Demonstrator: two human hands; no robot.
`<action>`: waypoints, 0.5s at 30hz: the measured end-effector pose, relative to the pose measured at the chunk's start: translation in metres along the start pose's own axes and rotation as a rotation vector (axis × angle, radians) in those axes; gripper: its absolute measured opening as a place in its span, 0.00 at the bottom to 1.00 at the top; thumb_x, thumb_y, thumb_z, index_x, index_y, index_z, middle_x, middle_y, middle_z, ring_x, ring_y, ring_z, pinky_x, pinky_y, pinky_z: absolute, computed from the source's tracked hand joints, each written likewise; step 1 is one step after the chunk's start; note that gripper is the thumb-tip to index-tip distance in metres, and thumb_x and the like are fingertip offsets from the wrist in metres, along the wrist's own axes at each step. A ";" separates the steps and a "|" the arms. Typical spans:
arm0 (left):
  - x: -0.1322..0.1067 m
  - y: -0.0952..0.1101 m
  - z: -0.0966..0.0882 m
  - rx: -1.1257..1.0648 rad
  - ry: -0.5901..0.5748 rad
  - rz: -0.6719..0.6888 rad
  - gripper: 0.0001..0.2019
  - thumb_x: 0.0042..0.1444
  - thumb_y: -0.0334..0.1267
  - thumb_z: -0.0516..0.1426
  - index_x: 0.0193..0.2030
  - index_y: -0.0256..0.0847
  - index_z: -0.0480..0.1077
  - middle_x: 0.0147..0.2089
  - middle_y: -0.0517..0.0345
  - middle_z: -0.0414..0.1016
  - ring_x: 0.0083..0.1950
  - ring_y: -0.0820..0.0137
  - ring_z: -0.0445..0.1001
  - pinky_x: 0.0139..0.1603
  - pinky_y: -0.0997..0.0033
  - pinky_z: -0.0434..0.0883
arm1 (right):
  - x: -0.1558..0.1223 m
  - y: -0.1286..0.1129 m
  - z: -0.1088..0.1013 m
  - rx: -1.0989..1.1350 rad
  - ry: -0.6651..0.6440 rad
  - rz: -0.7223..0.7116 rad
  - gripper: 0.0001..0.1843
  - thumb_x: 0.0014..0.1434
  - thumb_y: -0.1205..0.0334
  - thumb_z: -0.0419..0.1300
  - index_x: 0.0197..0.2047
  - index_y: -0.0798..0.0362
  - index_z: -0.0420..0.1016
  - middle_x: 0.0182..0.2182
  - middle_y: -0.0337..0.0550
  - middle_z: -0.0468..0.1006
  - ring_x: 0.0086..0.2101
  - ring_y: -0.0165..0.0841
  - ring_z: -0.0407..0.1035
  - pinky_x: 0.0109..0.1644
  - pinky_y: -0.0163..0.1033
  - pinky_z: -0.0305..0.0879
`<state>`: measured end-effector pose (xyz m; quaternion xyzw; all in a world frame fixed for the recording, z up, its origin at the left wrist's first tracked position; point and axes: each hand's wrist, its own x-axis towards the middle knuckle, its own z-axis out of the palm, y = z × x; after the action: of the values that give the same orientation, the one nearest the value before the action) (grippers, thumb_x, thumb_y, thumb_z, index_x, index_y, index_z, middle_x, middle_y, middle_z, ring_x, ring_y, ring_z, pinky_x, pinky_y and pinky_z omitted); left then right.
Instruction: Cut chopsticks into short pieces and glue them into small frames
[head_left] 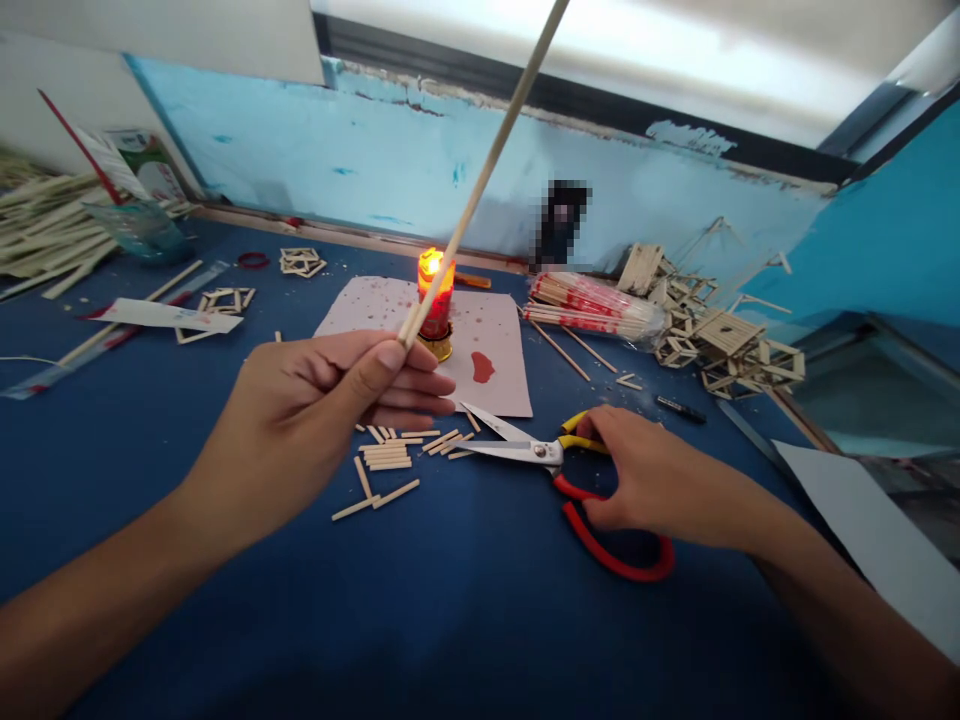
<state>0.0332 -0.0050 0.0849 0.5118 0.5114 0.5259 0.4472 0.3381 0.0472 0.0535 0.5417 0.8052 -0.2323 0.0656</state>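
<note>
My left hand (330, 405) pinches the low end of a long thin wooden stick (487, 165) that slants up to the right and out of the top of the view. My right hand (652, 475) rests on the handles of red and yellow scissors (559, 470) lying on the blue table (187, 420), fingers curled round the red loop. The scissor blades are open and point left. A lit red candle (436, 300) stands on a pinkish paper sheet (495, 350) just beyond my left hand. Several short cut stick pieces (386, 460) lie below that hand.
A bag of sticks (600, 305) and several small stick frames (727, 335) lie at the back right. More long sticks (45, 230) pile up at the far left, beside flat frames (300, 262) and a ruler (112, 335). A black pen (679, 408) and a grey sheet (877, 540) lie right.
</note>
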 end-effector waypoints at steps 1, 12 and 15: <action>0.001 -0.001 0.000 0.013 0.006 0.019 0.13 0.70 0.35 0.57 0.36 0.42 0.82 0.35 0.61 0.88 0.35 0.74 0.86 0.35 0.88 0.81 | -0.001 -0.002 -0.001 0.015 -0.008 0.033 0.26 0.50 0.51 0.72 0.51 0.47 0.74 0.47 0.45 0.79 0.43 0.43 0.74 0.39 0.42 0.69; -0.004 -0.005 -0.004 0.141 0.046 0.198 0.11 0.71 0.39 0.58 0.39 0.45 0.81 0.36 0.64 0.87 0.36 0.74 0.86 0.40 0.84 0.83 | -0.005 0.000 -0.015 0.225 0.049 0.064 0.37 0.44 0.50 0.78 0.54 0.45 0.70 0.53 0.44 0.78 0.48 0.46 0.74 0.47 0.44 0.70; -0.005 -0.008 -0.006 0.231 0.090 0.236 0.10 0.71 0.41 0.57 0.42 0.46 0.80 0.37 0.66 0.87 0.37 0.74 0.86 0.42 0.82 0.83 | -0.009 0.004 -0.016 0.375 0.045 -0.026 0.33 0.49 0.45 0.75 0.55 0.45 0.70 0.48 0.44 0.78 0.44 0.45 0.74 0.44 0.43 0.71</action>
<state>0.0272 -0.0099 0.0766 0.5920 0.5244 0.5350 0.2971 0.3479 0.0487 0.0697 0.5389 0.7561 -0.3669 -0.0575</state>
